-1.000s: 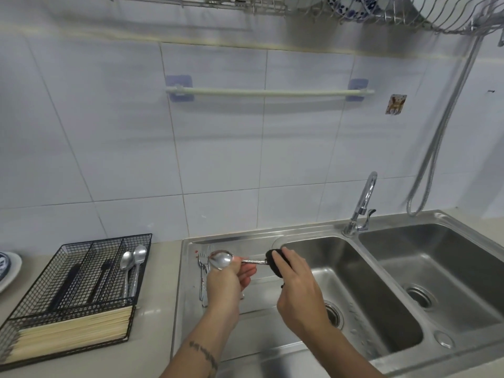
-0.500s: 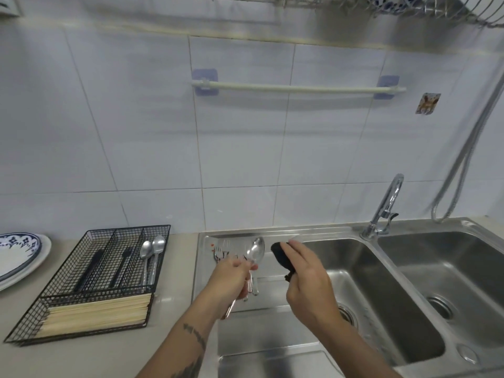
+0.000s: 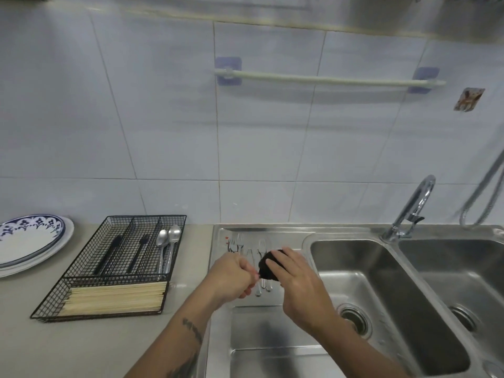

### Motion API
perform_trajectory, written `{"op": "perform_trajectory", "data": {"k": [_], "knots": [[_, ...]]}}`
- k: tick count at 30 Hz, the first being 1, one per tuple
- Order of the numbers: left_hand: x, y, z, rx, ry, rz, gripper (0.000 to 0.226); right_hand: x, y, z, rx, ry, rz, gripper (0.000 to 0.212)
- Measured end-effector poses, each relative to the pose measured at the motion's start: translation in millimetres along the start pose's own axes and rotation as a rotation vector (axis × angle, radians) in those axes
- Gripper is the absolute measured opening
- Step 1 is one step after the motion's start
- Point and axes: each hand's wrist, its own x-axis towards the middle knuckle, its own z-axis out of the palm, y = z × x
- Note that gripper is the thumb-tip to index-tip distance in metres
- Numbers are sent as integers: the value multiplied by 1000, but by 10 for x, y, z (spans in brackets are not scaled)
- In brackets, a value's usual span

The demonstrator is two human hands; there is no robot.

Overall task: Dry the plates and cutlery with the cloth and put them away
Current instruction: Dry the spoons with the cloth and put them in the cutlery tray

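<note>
My left hand [image 3: 231, 276] is curled around the handle of a spoon above the drainboard [image 3: 289, 234]. Fingers and cloth hide the spoon almost entirely. My right hand [image 3: 296, 285] grips a black cloth [image 3: 268, 268] wrapped over the spoon's end, right against my left hand. Several forks [image 3: 246, 248] lie on the drainboard under my hands. A black wire cutlery tray [image 3: 81, 268] on the counter to the left holds two spoons [image 3: 169, 238], black-handled cutlery [image 3: 114, 249] and chopsticks [image 3: 114, 297]. Blue-patterned plates [image 3: 27, 241] are stacked at the far left.
A double steel sink [image 3: 381, 290] lies to the right of my hands, with a faucet [image 3: 414, 208] behind it and a hose [image 3: 488, 186] on the wall. A towel rail [image 3: 327, 79] is fixed to the tiles above.
The spoon was turned from lying level to upright, and its bowl has gone into the cloth. My view has swung left, bringing the plates into sight.
</note>
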Motion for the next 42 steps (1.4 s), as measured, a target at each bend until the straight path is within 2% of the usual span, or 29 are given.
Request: {"op": "perform_trajectory", "data": {"k": [3,7,10,13,17,19,23,28,30,33,35,39,42], "knots": [[65,-89,-32,37,17,-11,7,53,-34,2,1,-38,93,69],[150,-202,-133,8,55,-26,7,176,-150,89,-12,-67,-34,63],[221,-318,-276,-38,109,-60,10,280,-24,201,16,-65,160,70],[364,-485,-510,-188,245,-121,14,459,53,278,132,-6,271,67],[688,-768,-933,-429,485,-220,31,632,32,363,275,47,252,66],[863,-909,-1129,-400,562,-238,37,625,9,475,337,17,261,65],[1121,-1073,-1368,-296,635,-301,31,455,20,770,385,-69,331,66],[1355,-1209,-1448,-69,570,-304,32,340,129,880,396,-140,383,67],[1398,-1230,-1427,47,527,-294,26,354,188,849,399,-129,423,65],[1374,-1211,-1357,246,534,-247,21,377,265,799,406,-104,480,68],[1322,-1165,-1279,337,560,-187,28,375,293,778,420,-90,496,68],[1251,-999,-1011,371,589,2,33,344,349,798,431,-83,497,65],[1243,-859,-654,293,455,13,29,330,361,776,442,-89,512,64]]}}
